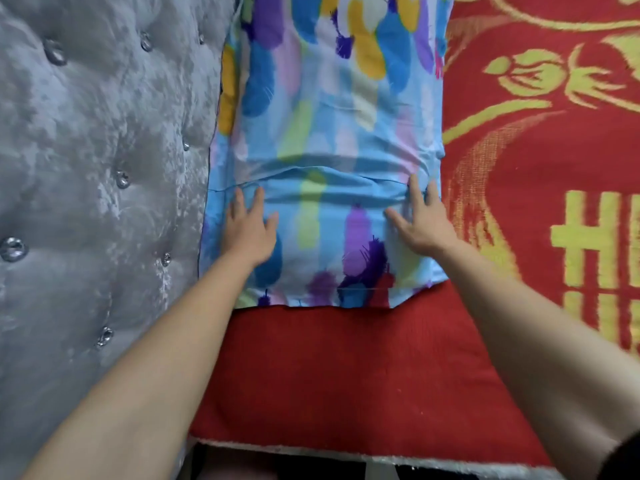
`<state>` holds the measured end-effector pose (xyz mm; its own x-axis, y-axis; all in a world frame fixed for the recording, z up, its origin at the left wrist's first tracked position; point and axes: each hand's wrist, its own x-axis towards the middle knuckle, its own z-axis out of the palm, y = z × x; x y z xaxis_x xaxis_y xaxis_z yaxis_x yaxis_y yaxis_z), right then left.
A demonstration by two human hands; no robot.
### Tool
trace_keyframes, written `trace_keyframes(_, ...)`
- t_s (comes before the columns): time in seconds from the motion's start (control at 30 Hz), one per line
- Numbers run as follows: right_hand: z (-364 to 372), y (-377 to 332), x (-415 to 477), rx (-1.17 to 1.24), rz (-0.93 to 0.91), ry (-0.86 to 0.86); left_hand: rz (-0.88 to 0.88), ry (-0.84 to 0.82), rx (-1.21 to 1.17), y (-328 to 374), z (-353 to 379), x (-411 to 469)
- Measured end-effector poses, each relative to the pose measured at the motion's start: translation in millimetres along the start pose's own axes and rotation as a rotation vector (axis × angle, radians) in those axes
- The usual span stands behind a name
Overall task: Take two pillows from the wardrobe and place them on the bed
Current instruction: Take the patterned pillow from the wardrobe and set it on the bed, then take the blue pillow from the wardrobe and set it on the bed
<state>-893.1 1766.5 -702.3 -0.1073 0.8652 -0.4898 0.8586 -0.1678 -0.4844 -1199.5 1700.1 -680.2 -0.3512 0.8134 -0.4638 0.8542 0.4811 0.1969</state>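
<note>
1. Our left hand [250, 233] and right hand [420, 220] lie flat, fingers spread, gripping nothing, pressing the feather-print pillow [332, 133].
2. It rests on the bed's red blanket [346, 368], beside the grey tufted headboard [104, 168].
3. We judge one pillow placed; no second shows.
4. Yellow woven marks [585, 237] are unreadable.

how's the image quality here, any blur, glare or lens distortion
Head view: wide-angle bending bows the tufted headboard and forearms outward near the edges; the right forearm and the red bedspread beside it smear with motion blur at the right edge; the headboard's sheen and studs catch soft glare; both hands, left hand and right hand, and the feather-print pillow look reasonably sharp, with faint shadow under the palms.
</note>
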Motion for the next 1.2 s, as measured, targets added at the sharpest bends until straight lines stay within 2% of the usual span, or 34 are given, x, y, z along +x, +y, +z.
trace_keyframes(0.1,36,12,-39,0.062,0.024,0.082,-0.006,0.027,0.059,-7,31,-24)
trace_keyframes(0.23,57,13,-58,0.027,0.116,0.131,-0.033,0.043,0.074,-5,34,-32)
trace_keyframes(0.4,43,12,-58,0.001,0.105,0.054,-0.026,-0.044,0.091,-3,25,-39)
trace_keyframes(0.5,19,4,-65,-0.133,0.041,0.040,-0.034,-0.083,0.085,5,5,-49)
trace_keyframes(0.63,-38,-22,-74,-0.282,-0.207,0.239,0.114,0.133,0.159,34,-53,-71)
trace_keyframes(0.77,-123,-68,-92,-0.327,-0.366,0.451,0.238,0.372,0.185,76,-140,-102)
trace_keyframes(0.93,-224,-111,-149,-0.306,-0.533,0.604,0.253,0.606,0.185,126,-229,-186)
trace_keyframes(1.2,-338,-119,-270,-0.270,-0.777,0.714,0.117,0.881,0.220,176,-295,-378)
